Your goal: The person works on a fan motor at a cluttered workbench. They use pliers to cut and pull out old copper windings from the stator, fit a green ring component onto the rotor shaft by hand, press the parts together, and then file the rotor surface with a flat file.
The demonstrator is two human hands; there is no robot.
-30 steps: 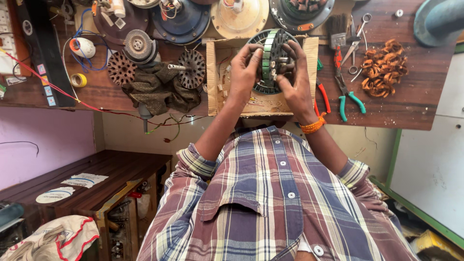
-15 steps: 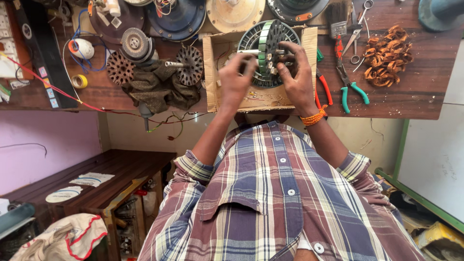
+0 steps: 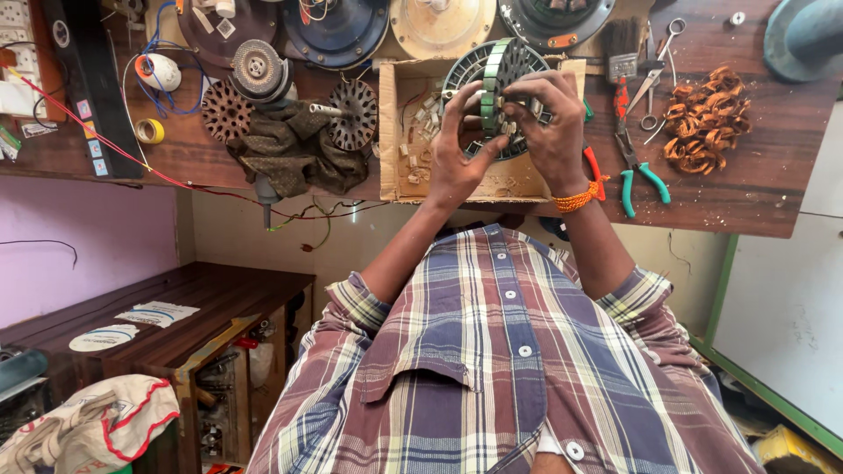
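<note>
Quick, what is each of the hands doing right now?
Left hand: closed on the round, slotted metal motor stator.
Right hand: closed on the same stator.

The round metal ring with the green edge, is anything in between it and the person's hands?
Nothing visible is. Both hands are already on the round slotted metal ring: the left hand grips its left side and the right hand covers its right side, fingers curled over the green edge. It is held over the shallow cardboard tray.
</note>
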